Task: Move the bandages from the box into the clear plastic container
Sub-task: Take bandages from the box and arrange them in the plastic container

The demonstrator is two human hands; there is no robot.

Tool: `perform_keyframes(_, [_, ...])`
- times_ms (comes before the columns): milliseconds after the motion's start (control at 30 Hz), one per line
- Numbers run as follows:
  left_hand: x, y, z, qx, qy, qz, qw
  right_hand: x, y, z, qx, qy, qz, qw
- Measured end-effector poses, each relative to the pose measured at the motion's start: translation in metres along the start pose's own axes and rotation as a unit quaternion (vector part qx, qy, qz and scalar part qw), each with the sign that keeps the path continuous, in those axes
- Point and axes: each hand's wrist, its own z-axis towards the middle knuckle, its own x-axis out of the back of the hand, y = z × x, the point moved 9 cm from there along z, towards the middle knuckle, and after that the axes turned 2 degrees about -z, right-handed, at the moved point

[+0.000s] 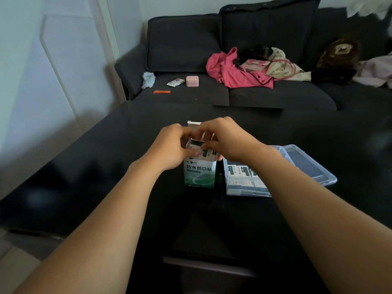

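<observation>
The task is judged to be partly done. Some bandages (244, 172) are already seen lying inside the clear plastic container (246, 187), which sits on the dark counter (106, 187) just to the right of the box (200, 175), with its hinged lid (311, 164) folded open to the far side. How full the container is cannot be told, since the right forearm crosses it.

The box is stood upright, its top flap (194, 123) raised, and more bandages (209, 152) are seen standing in its mouth, so the box is not yet emptied. Both hands are gathered at that opening. The left hand (169, 147) is curled against the left side of the box top, steadying it, with the thumb laid over the front edge. The right hand (224, 139) is bent over the opening with its fingertips closed on the wrapped bandages there, apparently pinching a few for lifting.

What is left, by this reading, is the drawing out of the remaining bandages and their placing beside those already in the container. How many remain deep in the box cannot be seen.
</observation>
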Motion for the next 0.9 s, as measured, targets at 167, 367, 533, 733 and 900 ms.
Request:
perform_keyframes(167, [0.005,-0.001,0.003,-0.006,0.034,-0.002,0.999,0.001,0.003,-0.002,-0.013,-0.003,0.001,1.0])
perform_keyframes(367, [0.001,-0.003,0.003,0.004,0.016,0.016,1.0,0.01,0.001,-0.001,-0.013,0.023,-0.002,1.0])
perform_keyframes(533, [0.007,-0.003,0.003,0.016,0.02,-0.006,1.0,0.011,0.007,-0.002,-0.038,0.026,0.05,0.998])
perform_keyframes(733, [0.026,-0.011,0.001,0.061,0.111,-0.165,0.978,0.033,0.006,-0.009,-0.035,0.082,0.109,0.99])
perform_keyframes(900, [0.038,-0.001,-0.007,0.076,0.197,-0.301,0.93,0.07,0.002,-0.017,-0.032,0.147,0.213,0.965])
